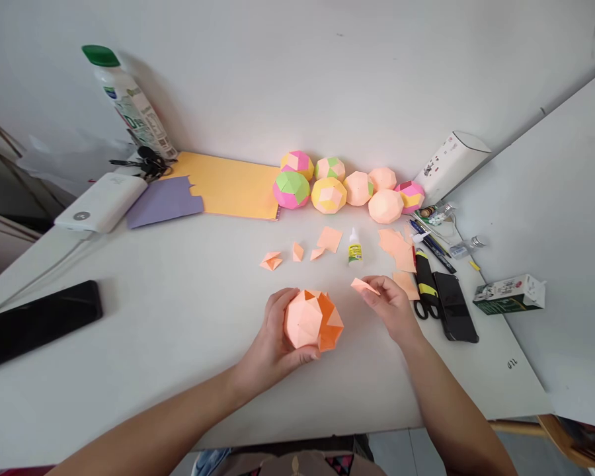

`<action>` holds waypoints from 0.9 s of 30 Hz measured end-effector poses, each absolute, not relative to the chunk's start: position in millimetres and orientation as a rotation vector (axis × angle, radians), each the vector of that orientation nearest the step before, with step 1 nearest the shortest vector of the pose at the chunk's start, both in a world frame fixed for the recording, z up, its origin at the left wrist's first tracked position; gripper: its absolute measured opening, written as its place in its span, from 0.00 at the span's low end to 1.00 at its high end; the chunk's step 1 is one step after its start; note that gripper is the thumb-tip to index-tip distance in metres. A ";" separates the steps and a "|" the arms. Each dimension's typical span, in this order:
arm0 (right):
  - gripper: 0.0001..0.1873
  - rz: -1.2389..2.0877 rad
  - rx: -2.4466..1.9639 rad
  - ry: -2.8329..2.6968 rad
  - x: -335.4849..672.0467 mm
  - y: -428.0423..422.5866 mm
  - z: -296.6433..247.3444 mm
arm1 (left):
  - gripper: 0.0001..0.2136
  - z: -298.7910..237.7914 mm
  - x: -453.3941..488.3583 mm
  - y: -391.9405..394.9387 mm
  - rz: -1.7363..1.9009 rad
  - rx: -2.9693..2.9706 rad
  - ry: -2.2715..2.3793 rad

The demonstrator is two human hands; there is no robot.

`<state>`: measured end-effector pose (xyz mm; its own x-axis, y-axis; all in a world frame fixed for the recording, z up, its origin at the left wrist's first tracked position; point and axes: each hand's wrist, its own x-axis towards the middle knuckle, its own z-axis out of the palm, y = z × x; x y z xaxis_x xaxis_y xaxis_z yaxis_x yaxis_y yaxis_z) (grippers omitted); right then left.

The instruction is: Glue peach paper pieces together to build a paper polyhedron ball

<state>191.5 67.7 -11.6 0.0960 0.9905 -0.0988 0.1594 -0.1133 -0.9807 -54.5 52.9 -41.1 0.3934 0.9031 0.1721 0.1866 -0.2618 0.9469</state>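
Hands assembling one paper ball over the worktop [178, 317].
The left hand [272, 340] is gripping the peach-orange paper ball [312, 320]; the right hand [391, 307] is pinching one folded paper piece [363, 285]. Seven finished balls [330, 194] are lining the wall beside one glue bottle [355, 248].

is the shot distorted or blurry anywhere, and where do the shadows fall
Head view: wide-angle bending shows in the table edge and the leaning spray bottle, and the forearms stretch toward the bottom corners; focus is sharp on the left hand holding the paper ball and the right hand pinching a folded piece; light is soft, shadows faint, the bottle's falling rightward on the wall.
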 end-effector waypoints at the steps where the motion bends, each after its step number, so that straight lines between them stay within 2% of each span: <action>1: 0.15 1.041 -1.526 -1.295 192.7 68.8 -15.0 | 0.36 -40.0 -54.6 52.8 0.953 1.706 0.959; 5: 0.17 0.641 -1.736 -1.601 198.0 73.4 -30.1 | 0.36 -37.5 -54.4 52.9 0.961 1.698 0.933; 12: 0.19 0.477 -1.845 -1.760 205.7 76.6 -41.6 | 0.36 -37.9 -54.3 52.9 0.972 1.693 0.912; 17: 0.16 0.227 -1.854 -1.810 201.9 71.0 -33.4 | 0.37 -38.3 -54.6 53.3 0.980 1.750 0.921; 20: 0.09 0.016 -1.698 -1.734 189.1 63.4 -18.6 | 0.37 -39.9 -54.0 53.2 1.028 1.833 0.899; 22: 0.04 0.054 -1.505 -1.720 176.8 55.8 -6.4 | 0.38 -41.2 -53.6 53.1 1.039 1.898 0.902; 27: 0.04 0.508 -1.255 -1.729 150.2 35.8 12.2 | 0.41 -44.0 -52.8 52.9 1.050 2.046 0.943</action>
